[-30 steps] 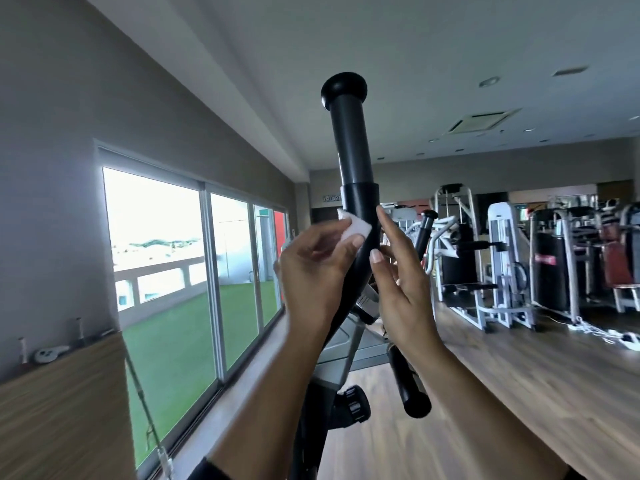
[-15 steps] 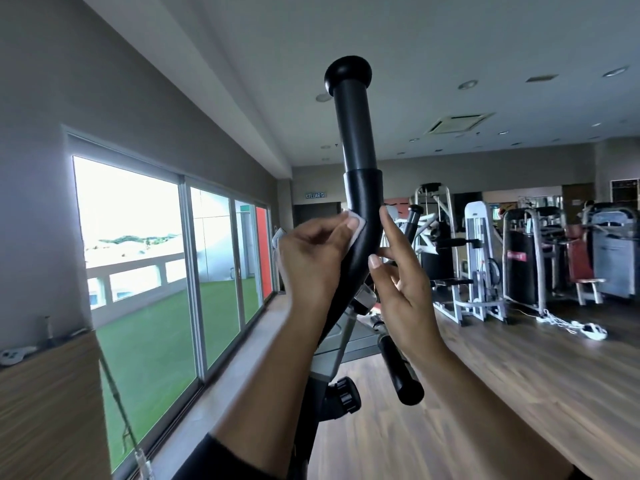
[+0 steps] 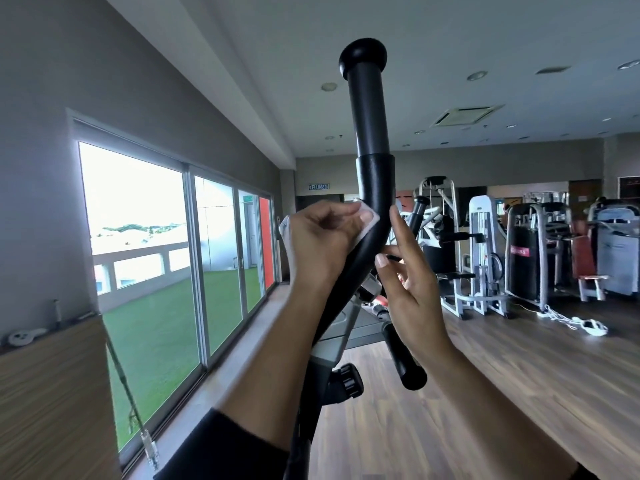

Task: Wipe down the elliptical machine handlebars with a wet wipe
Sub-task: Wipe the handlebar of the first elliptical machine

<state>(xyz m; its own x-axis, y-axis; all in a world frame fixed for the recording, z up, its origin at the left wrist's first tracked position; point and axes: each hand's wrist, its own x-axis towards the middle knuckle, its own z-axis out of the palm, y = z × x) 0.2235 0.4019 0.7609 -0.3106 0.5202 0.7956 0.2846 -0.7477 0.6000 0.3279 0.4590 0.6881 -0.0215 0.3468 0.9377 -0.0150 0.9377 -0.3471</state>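
A tall black handlebar of the elliptical machine rises in front of me, curving at its foam grip and ending in a round cap. My left hand pinches a white wet wipe against the left side of the curved grip. On the right side of the bar, my right hand has its fingers straight and its fingertips touching the grip. A second, shorter black handle sticks out below my right wrist.
Sliding glass doors run along the left wall, with a wooden ledge near me. Weight machines stand at the back right on the wooden floor, with white cables lying beside them.
Both hands have slid slightly down the grip to its bend, with the wipe still pressed on the bar. My view has shifted a little.
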